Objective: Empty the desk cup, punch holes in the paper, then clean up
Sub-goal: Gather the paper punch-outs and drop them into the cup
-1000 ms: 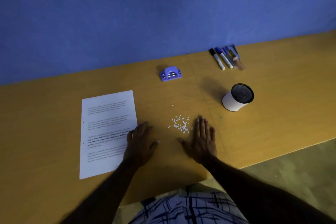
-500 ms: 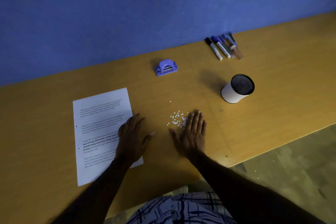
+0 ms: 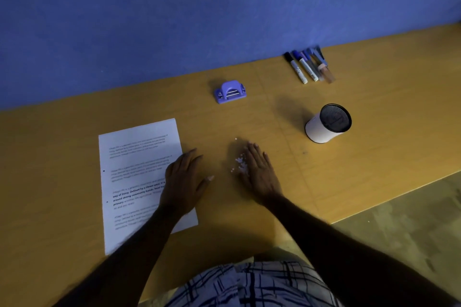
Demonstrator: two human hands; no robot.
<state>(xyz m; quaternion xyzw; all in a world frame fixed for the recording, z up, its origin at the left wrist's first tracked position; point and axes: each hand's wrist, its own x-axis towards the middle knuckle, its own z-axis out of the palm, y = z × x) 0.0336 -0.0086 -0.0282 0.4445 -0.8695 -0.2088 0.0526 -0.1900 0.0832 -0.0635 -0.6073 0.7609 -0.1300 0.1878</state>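
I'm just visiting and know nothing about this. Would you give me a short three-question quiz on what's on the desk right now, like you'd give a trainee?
1. True or false: the desk cup has pens standing in it.
2. Which hand lies partly on the paper: A) left hand, B) right hand, C) neither?
3. What are the small white bits beside the right hand's fingers, judging by the purple hole punch nearby?

Key
1. False: the cup looks empty, and the markers lie flat near the wall.
2. A.
3. Probably punched-out paper dots, not yet cleaned up.
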